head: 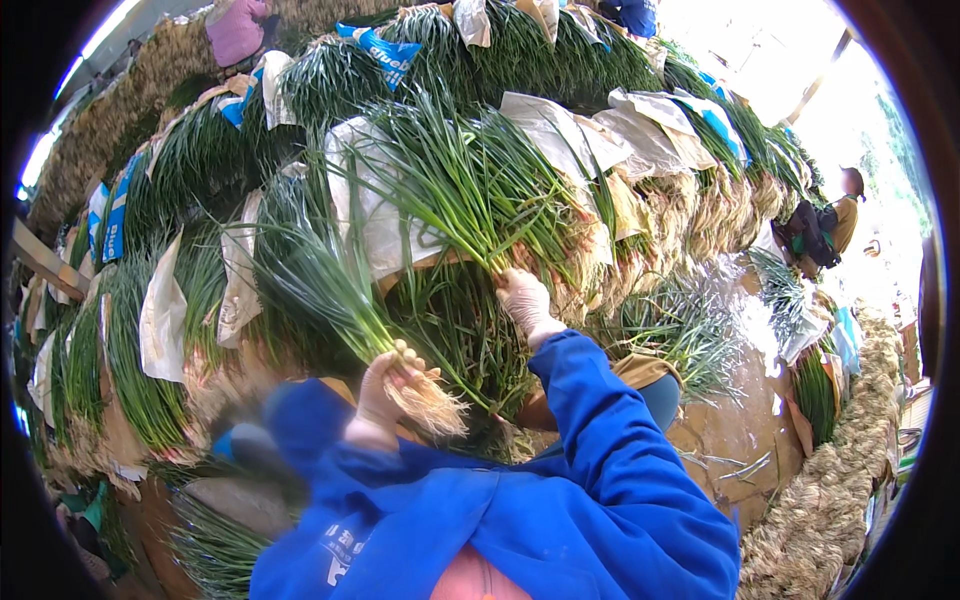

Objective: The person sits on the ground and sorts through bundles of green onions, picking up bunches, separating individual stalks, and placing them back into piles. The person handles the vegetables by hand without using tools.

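Observation:
My left hand (386,386) is closed around the base of a bunch of scallions (341,296). Its pale roots (431,405) hang out below my fingers, and the long green leaves fan up and to the left. My right hand (523,300) grips the lower stems of more scallions (461,195), whose leaves spread over the heap in front of me. Some roots (589,262) show just right of that hand. Between my hands lies a darker pile of loose green leaves (457,322). A white plastic sheet (375,202) lies partly under the leaves.
Rows of stacked scallions (517,71) curve around the far side, with white sacks (562,135) and blue printed bags (386,56) among them. A person (832,217) sits at the right. Loose leaves (679,330) lie on the wet brown floor (735,442). A long root bank (817,495) runs along the right.

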Demonstrator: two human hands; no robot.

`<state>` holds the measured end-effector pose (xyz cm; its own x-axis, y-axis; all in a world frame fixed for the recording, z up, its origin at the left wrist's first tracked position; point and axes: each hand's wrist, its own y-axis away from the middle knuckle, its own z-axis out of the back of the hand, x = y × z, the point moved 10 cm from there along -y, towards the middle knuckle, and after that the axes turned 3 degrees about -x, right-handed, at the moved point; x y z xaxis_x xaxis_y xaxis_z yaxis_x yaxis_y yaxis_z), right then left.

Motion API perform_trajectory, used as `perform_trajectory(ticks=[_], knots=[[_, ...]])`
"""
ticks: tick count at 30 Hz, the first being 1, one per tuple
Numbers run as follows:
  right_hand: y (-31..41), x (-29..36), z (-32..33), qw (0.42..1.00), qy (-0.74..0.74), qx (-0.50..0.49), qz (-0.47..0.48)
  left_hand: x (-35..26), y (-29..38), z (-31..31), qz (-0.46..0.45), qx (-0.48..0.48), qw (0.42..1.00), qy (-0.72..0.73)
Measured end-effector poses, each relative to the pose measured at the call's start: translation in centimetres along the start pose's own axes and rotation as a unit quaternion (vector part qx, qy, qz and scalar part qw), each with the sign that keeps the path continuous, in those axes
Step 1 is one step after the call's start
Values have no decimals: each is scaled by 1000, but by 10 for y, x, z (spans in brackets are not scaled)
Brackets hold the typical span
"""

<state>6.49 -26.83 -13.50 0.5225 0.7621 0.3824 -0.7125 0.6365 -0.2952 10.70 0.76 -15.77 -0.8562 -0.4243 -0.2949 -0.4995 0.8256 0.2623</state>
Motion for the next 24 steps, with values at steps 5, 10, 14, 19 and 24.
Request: perform_trajectory(ticks=[5, 10, 14, 19, 24], knots=[[3, 29, 47, 968, -190, -152, 61, 12, 5, -17, 26, 71, 996, 38], [36, 28, 9, 854, -465, 139, -185, 14, -24, 15, 16, -52, 996, -66], [85, 73, 17, 917, -364, 160, -39, 24, -33, 33, 65, -17, 996, -60], [104, 119, 13, 961, -166, 178, 129, 31, -28, 38, 110, -28, 993, -42], [78, 135, -2, 931, -210, 294, 56, 21, -21, 50, 74, -96, 988, -99]])
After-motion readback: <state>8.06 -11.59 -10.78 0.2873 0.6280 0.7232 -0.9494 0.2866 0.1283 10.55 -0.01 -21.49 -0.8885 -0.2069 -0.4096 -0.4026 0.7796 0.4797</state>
